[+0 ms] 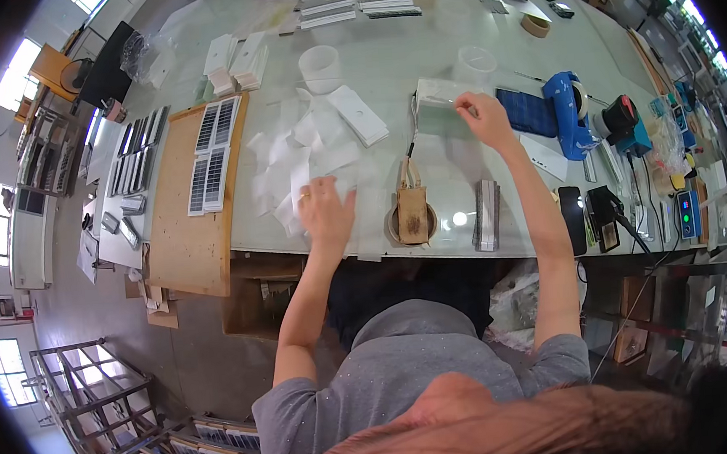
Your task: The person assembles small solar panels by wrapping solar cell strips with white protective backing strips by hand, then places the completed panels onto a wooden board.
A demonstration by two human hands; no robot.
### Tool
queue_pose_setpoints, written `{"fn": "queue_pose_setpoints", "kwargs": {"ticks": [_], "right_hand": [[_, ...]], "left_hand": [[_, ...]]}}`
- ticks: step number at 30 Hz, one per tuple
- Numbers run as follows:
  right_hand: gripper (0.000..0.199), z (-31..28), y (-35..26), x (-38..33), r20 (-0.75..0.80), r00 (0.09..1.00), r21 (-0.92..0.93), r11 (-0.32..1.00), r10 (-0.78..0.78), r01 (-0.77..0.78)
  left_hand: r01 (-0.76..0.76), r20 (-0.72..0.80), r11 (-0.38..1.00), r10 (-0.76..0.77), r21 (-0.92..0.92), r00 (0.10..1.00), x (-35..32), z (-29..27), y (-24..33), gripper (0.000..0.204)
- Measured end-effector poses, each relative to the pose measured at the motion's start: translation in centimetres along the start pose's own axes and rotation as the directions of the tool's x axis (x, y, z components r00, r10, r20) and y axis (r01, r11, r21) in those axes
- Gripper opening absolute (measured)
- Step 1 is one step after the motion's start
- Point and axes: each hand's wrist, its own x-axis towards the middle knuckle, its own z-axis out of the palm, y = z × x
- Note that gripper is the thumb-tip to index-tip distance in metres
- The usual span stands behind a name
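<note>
Workshop floor, windows along the left side, metal rack (97, 396) near left. Bench (448, 169): big pale-green top, smooth enough to throw a glare spot near the front edge.

Left end: wooden board (184, 250), flat tan sheet, overhanging the near edge. On it, dark gridded panels (207, 183) with white borders. Right of the board: loose white sheets (280, 172), thin, papery, overlapping at odd angles. Flat white stack (360, 116) sits on their far right side, white tub (320, 70) just beyond.

Left hand (326, 213) is over the near right of the sheets: grip released, fingers spread, covering some of them.

Right hand (484, 119) is at the right end of a clear, greenish slab (442, 120), mid-bench right of centre. Grip pinched, fingertips bunched; can't tell if anything thin is between them.

Crowding the slab: blue patterned pad (526, 111) and blue tape dispenser (564, 135) on the right, clear round container (476, 60) on the far side. Near edge: worn wooden block (413, 215) with a strap, then narrow grey strips (487, 216).
</note>
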Motion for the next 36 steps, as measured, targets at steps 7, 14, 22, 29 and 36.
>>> {"fn": "queue_pose_setpoints", "kwargs": {"ticks": [7, 14, 22, 29, 36], "right_hand": [[0.006, 3.7, -0.6, -0.8, -0.096, 0.87, -0.402, 0.818, -0.484, 0.411], [0.01, 0.6, 0.2, -0.2, -0.212, 0.975, 0.108, 0.99, -0.069, 0.094], [0.034, -0.5, -0.2, 1.0, -0.354, 0.924, 0.65, 0.749, 0.145, 0.131], [0.061, 5.0, -7.4, -11.4, 0.299, 0.949, 0.521, 0.816, 0.101, -0.251], [0.055, 6.5, -10.2, -13.4, -0.129, 0.963, -0.246, 0.948, -0.237, 0.201]], "left_hand": [[0.163, 0.083, 0.984, -0.168, 0.073, 0.982, -0.9, -1.2, -0.3, 0.041], [0.15, 0.045, 0.97, -0.144, -0.19, 0.989, -2.0, 0.1, -2.0, 0.026], [0.436, 0.276, 0.414, -0.392, -0.799, 0.878, -0.4, -1.7, -1.3, 0.023], [0.354, 0.264, 0.371, -0.27, -0.859, 0.926, -1.8, -3.2, 1.6, 0.031], [0.224, 0.171, 0.77, -0.15, -0.597, 0.974, -2.3, -5.5, 5.1, 0.038]]}}
